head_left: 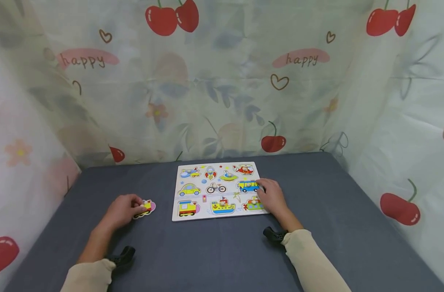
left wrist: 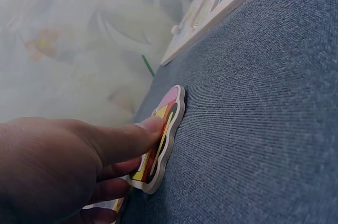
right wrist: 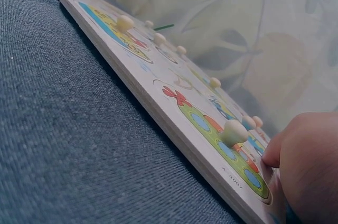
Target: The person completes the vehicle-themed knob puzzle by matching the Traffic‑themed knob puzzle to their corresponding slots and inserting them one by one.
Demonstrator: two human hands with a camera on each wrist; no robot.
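In the head view my left hand is left of the puzzle board, pinching a train puzzle piece close over the table. The left wrist view shows the thumb on the face of this train piece, its pink front pointing away; fingers hide part of it. My right hand holds the right edge of the white wooden puzzle board, its fingertips beside the bus. Up close in the right wrist view, a digit of the right hand touches the board near the green submarine piece.
The board carries several vehicle pictures, many with round knobs, such as the ship. A printed train without a knob fills its lower left corner. A dark grey cloth covers the table; patterned curtains hang behind and at both sides.
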